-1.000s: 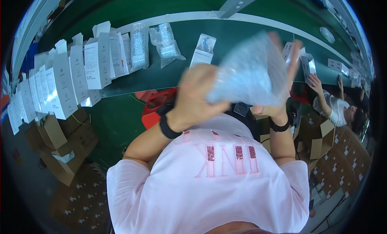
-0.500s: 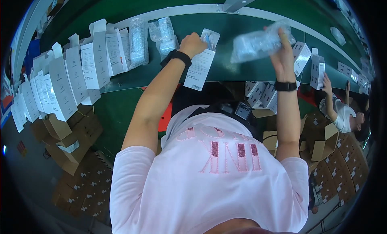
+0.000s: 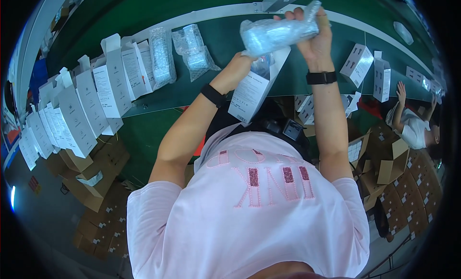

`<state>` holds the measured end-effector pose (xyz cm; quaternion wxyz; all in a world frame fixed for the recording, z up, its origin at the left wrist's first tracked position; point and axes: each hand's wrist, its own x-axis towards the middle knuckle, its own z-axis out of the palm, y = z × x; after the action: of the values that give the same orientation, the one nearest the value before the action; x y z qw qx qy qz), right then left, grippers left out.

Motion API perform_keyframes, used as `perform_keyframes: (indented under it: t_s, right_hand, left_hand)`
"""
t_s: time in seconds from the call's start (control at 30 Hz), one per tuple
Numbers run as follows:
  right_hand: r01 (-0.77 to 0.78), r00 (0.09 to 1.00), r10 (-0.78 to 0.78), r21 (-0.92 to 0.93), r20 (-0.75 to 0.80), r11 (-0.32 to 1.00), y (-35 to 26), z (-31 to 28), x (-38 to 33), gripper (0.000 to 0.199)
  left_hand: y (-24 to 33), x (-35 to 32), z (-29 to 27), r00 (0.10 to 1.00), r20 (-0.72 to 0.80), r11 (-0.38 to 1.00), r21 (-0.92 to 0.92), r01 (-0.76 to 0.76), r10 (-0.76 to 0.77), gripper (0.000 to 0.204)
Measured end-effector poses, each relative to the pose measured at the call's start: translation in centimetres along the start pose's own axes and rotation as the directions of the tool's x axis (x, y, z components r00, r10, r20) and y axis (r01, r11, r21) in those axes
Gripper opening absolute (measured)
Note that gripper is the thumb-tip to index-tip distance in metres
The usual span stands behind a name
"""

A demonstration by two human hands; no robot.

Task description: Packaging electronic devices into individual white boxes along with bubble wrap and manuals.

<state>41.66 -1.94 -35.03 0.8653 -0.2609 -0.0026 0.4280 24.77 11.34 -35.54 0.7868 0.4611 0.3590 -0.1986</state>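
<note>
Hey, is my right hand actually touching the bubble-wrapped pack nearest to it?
Touching. The head view shows the right hand closed around the right end of the pack.

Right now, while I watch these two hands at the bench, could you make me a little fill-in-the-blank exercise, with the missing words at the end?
1. The right hand holds a bundle cushioned in bubble ____.
2. The open carton by the left hand is mainly ____ in colour.
3. Between the left hand and the row of cartons farther left lie ____ more wrapped bundles.
4. Both wristbands are ____ in colour.

Missing words: wrap; white; two; black.
</note>
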Motion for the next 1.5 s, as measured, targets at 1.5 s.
perform_keyframes:
  t_s: [1.5]
  right_hand:
    - [0.03,1.0,0.02,-0.865,0.023,-0.501,5.0,6.6,-7.6,0.016]
  left_hand:
    - [-3.0,-0.8,-3.1,0.46,0.179,0.436,0.159,-0.886,0.87,0.055]
